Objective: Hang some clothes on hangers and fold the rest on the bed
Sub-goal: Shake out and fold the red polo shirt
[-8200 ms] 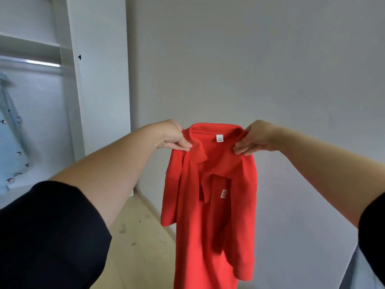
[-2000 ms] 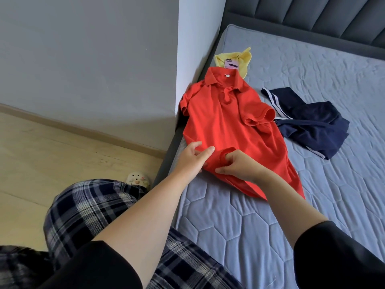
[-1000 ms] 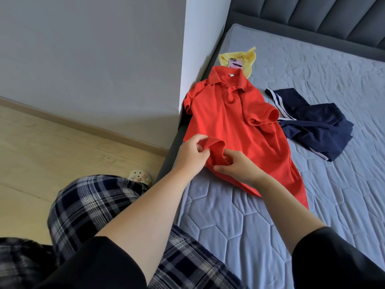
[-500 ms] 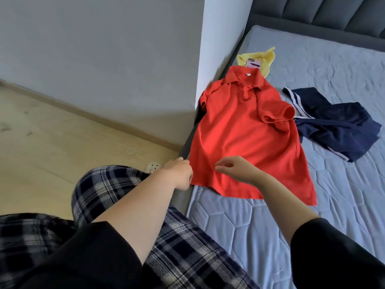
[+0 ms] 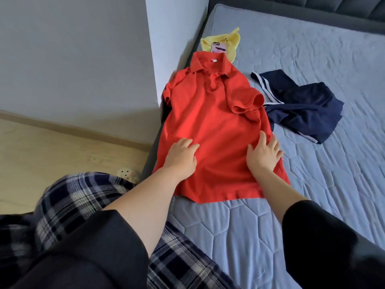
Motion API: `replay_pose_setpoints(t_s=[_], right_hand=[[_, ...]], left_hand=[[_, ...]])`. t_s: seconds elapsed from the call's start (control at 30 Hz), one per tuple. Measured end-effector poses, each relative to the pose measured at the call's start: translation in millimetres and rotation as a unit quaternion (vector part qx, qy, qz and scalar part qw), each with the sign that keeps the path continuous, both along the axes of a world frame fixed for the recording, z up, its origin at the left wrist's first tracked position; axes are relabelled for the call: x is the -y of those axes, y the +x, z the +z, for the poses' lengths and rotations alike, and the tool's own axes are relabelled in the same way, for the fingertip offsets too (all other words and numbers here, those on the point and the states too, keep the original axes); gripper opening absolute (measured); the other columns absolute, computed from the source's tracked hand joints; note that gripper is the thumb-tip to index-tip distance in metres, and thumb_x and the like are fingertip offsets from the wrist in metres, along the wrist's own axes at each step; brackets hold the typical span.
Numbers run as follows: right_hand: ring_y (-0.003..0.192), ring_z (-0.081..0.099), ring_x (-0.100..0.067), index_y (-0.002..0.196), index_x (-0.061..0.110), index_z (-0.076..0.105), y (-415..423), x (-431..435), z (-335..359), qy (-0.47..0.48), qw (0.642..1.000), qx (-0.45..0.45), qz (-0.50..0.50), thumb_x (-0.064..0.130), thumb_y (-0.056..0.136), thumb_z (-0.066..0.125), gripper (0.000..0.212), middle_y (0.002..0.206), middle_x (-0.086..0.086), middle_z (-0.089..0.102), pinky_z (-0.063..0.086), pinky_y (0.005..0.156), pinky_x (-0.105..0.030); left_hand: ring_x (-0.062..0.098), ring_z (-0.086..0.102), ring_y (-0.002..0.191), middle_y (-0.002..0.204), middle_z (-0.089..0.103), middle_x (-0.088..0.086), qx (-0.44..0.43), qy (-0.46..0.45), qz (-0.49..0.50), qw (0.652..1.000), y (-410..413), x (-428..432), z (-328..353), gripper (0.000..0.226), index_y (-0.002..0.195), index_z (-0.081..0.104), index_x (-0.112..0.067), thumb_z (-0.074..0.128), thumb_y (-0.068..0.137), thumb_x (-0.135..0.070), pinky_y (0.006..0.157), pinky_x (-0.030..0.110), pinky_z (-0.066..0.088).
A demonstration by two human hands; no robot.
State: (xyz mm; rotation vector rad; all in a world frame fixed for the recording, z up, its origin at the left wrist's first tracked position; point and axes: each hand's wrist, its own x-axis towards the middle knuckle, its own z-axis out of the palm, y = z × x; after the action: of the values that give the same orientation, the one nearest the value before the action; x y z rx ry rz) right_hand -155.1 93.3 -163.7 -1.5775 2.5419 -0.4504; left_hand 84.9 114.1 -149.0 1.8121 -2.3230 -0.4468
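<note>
Bed: a blue-grey quilted mattress cover with hexagon stitching, filling the right and near part of the scene, with a dark padded headboard along its far edge. Wall: pale grey, on the left, ending in a white corner that meets the bed's left edge. Floor: light wood, near left, with a skirting strip along the foot of the wall. Plaid trousers: dark blue and cream check, worn by the person, at the near left beside the bed, with black sleeves over both upper arms. Red polo shirt: lies spread flat on the bed along its left edge, front up, collar at the far end with a small white label inside, hem at the near end; the left sleeve hangs against the wall corner and the right sleeve is bunched up on the chest. Navy garment: crumpled, with white stripes, on the bed just right of the shirt and touching its right side. Left hand: palm down on the lower left part of the shirt, fingers spread and straight, grip released. Right hand: palm down on the lower right edge of the shirt, fingers spread, grip released, holding nothing. Yellow garment: a small crumpled piece on the bed just beyond the shirt's collar. Phone: in a pink case, lying on the yellow garment. A small cream object with holes sits on the floor by the bed's near left corner; what it is cannot be told.
</note>
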Motion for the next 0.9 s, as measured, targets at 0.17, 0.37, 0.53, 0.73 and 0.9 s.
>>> replay_pose_setpoints(t_s=[0.17, 0.37, 0.53, 0.73, 0.9], right_hand=[[0.111, 0.055, -0.041, 0.117, 0.004, 0.049, -53.7, 18.9, -3.3, 0.015, 0.984, 0.122, -0.130, 0.024, 0.098, 0.044, 0.028, 0.119, -0.023, 0.058, 0.038, 0.081, -0.039], [0.119, 0.043, -0.038, 0.126, 0.007, 0.050, -64.1, 47.0, 5.4, -0.059, 0.990, 0.063, -0.116, 0.002, 0.079, 0.050, 0.047, 0.127, -0.019, 0.049, 0.036, 0.096, -0.043], [0.127, 0.036, -0.036, 0.140, 0.001, 0.036, -22.2, 110.9, 22.6, -0.166, 0.970, 0.170, -0.043, 0.024, 0.085, 0.063, 0.065, 0.137, -0.020, 0.042, 0.026, 0.106, -0.040], [0.122, 0.048, -0.036, 0.122, 0.006, 0.060, -24.7, 178.6, 47.6, -0.085, 0.944, 0.263, -0.178, 0.036, 0.091, 0.054, 0.044, 0.125, -0.018, 0.058, 0.041, 0.097, -0.039], [0.130, 0.047, -0.026, 0.146, 0.003, 0.031, -65.7, 213.7, 103.7, -0.181, 0.897, 0.300, -0.270, 0.021, 0.100, 0.044, 0.051, 0.146, -0.011, 0.043, 0.044, 0.089, -0.026]], left_hand=[[0.022, 0.011, 0.146, 0.158, 0.020, 0.004, -0.024, 0.026, -0.019, 0.999, -39.1, 34.7, -4.6, 0.053, 0.150, 0.027, -0.021, 0.041, 0.099, -0.023, 0.118, 0.042, 0.014], [0.021, 0.001, 0.148, 0.161, 0.008, 0.002, 0.025, 0.020, -0.039, 0.999, -40.2, 66.9, -23.4, 0.054, 0.152, 0.018, -0.025, 0.035, 0.101, -0.033, 0.118, 0.044, 0.009], [0.023, -0.007, 0.148, 0.161, 0.000, 0.003, 0.028, 0.032, -0.047, 0.998, -33.6, 102.6, -24.0, 0.056, 0.153, 0.010, -0.029, 0.029, 0.101, -0.040, 0.117, 0.046, 0.003], [0.026, -0.010, 0.147, 0.161, -0.004, 0.003, 0.034, 0.049, -0.072, 0.996, -36.2, 122.9, -27.4, 0.060, 0.153, 0.008, -0.031, 0.033, 0.100, -0.044, 0.116, 0.050, 0.001], [0.023, -0.009, 0.148, 0.161, -0.003, 0.002, 0.011, 0.088, -0.094, 0.992, -36.1, 141.7, -23.7, 0.061, 0.152, 0.013, -0.031, 0.041, 0.098, -0.040, 0.117, 0.047, 0.001]])
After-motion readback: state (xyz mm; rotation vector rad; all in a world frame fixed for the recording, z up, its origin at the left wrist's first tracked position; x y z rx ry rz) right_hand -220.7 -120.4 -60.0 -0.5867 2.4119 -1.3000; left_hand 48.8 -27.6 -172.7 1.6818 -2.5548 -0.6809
